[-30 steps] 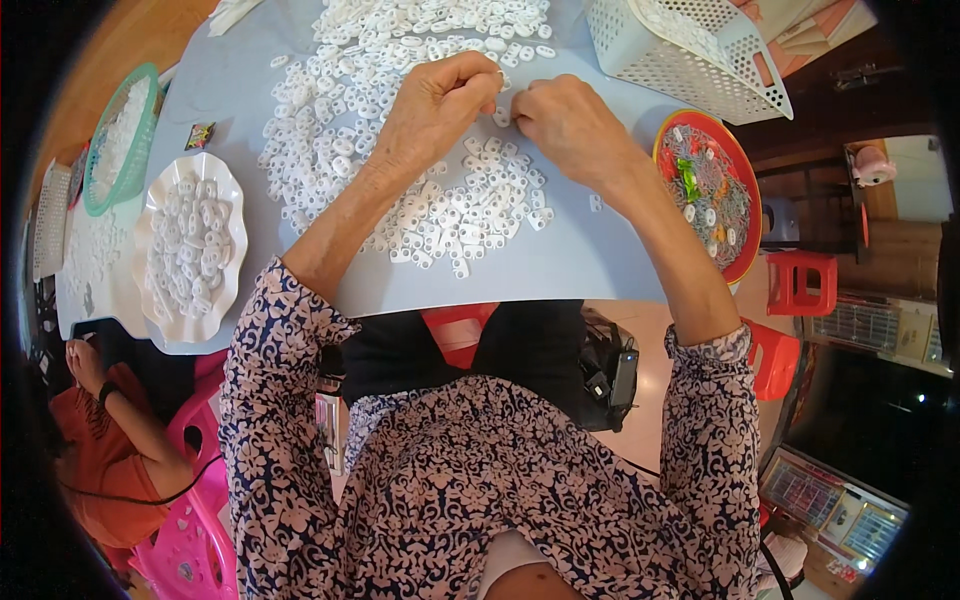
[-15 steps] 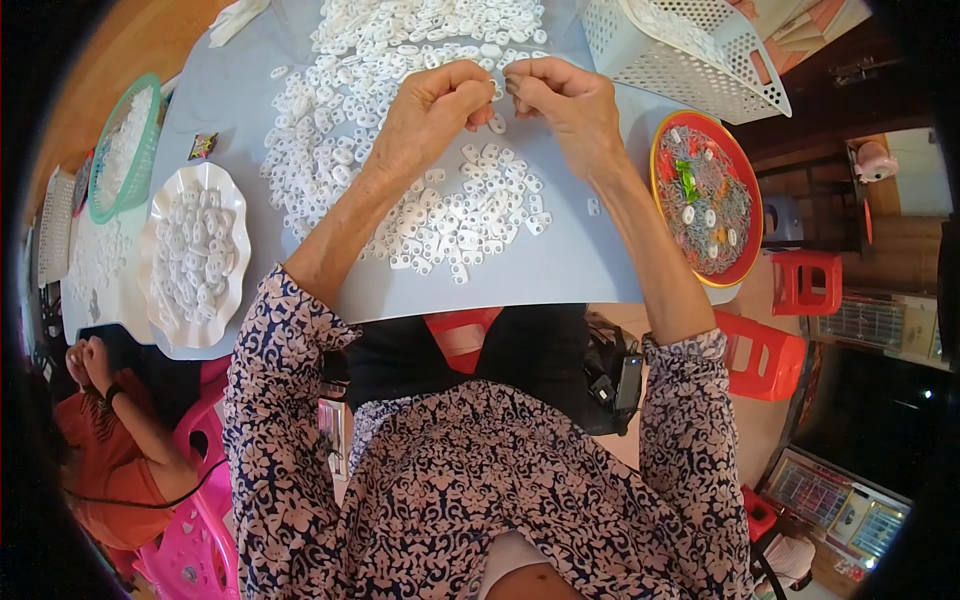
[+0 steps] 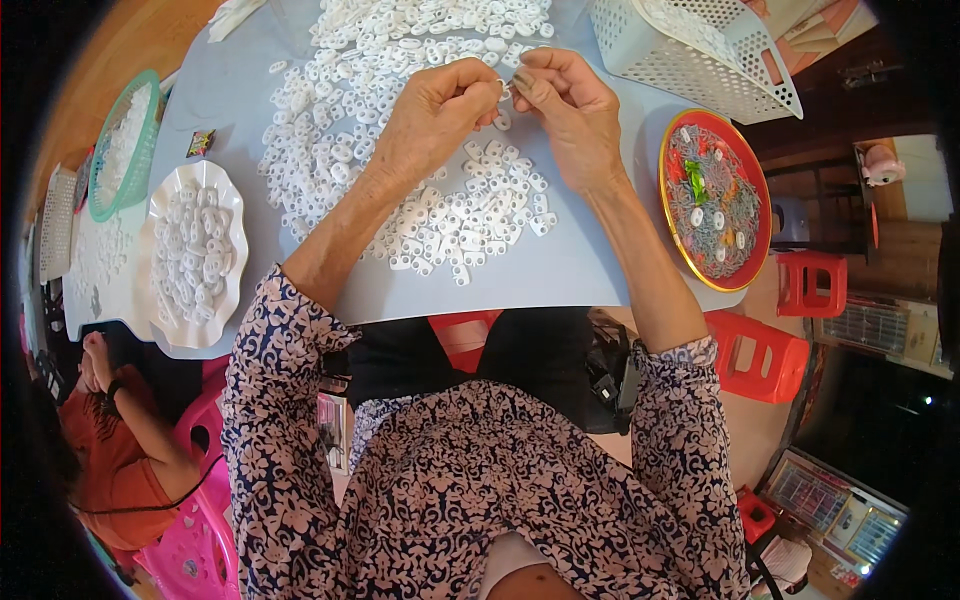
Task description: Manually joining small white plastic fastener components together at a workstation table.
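Well off to the left of the pinching fingers sits a green basket (image 3: pixel 118 150) of white bits, and nearer in a white scalloped dish (image 3: pixel 195 255) holding more of the same. Closer still, the grey table (image 3: pixel 560 275) is strewn with a heap of small white plastic pieces (image 3: pixel 400 150), spreading under and behind both hands. The left hand (image 3: pixel 432 120) is curled, its fingertips pressed together on one small white piece (image 3: pixel 503 90), and the right hand (image 3: pixel 570 115) meets it there, thumb and forefinger nipped on the same piece from the other side, so the piece sits right between the two grips above the pile. It looks like she is mid-way through fitting or snapping this one piece; the next move seems to call for a firm, steady squeeze and then somewhere to drop it. Out to the right lie a red round tray (image 3: pixel 715 205) of mixed bits and a white perforated basket (image 3: pixel 690 50).
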A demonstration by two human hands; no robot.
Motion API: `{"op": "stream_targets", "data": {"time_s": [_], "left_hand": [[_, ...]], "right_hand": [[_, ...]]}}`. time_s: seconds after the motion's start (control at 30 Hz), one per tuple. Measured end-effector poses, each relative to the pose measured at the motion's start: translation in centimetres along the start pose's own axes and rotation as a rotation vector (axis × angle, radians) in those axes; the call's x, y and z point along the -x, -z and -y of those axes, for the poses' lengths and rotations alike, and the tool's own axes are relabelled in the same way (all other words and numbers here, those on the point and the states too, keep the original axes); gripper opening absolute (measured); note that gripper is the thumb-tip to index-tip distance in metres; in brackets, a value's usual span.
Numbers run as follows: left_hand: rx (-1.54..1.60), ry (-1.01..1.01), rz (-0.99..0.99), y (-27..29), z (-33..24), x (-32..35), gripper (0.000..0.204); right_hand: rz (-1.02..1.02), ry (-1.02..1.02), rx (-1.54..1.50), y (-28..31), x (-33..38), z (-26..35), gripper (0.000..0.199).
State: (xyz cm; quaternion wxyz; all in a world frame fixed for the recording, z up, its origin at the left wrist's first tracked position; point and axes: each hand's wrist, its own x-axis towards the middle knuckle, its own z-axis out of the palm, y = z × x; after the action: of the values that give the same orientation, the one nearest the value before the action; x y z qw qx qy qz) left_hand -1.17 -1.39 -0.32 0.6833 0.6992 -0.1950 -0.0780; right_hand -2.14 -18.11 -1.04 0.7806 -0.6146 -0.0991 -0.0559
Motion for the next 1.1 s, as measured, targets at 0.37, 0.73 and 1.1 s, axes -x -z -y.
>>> {"op": "stream_targets", "data": {"time_s": [0.37, 0.73, 1.1], "left_hand": [[0.0, -0.021, -0.012, -0.4, 0.2, 0.3, 0.017], [-0.015, -0.037, 0.042, -0.2, 0.1, 0.1, 0.016], [-0.038, -0.109, -0.039, -0.9, 0.1, 0.3, 0.016]], "right_hand": [[-0.024, 0.034, 0.119, -0.6, 0.4, 0.6, 0.021], [0.045, -0.027, 0.078, 0.4, 0.1, 0.0, 0.012], [-0.025, -0.018, 0.226, -0.8, 0.6, 0.7, 0.02]]}}
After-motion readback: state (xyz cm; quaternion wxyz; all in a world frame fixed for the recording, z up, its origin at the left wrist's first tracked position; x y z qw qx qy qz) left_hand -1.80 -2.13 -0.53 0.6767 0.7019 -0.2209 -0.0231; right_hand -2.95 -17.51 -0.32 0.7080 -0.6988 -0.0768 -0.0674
